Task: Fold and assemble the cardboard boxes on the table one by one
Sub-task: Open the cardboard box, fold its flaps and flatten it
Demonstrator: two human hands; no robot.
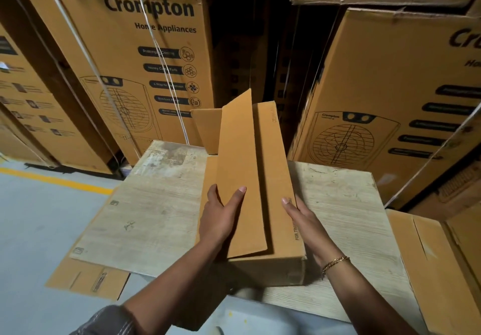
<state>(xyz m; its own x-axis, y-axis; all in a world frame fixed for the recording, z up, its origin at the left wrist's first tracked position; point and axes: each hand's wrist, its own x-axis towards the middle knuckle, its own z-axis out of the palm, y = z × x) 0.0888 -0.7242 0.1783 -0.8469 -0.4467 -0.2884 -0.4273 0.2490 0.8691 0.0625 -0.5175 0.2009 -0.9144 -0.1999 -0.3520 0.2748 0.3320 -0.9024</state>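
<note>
Worn tabletop (145, 217); Crompton cartons (145, 48) behind the brown cardboard box (278, 173). Left hand (221, 215) pinches its raised flap (239, 139), hiding the interior; right hand (304, 220) lies flat against its side.

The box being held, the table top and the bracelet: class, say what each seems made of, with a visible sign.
Box: matt brown cardboard, creased into flaps. Table top: probably pale wood-grain laminate or board, scuffed and stained. Bracelet: shiny gold-coloured metal chain links; the actual metal cannot be told.

Box (263, 178) on table (145, 204), stacked cartons (145, 61) behind.
</note>
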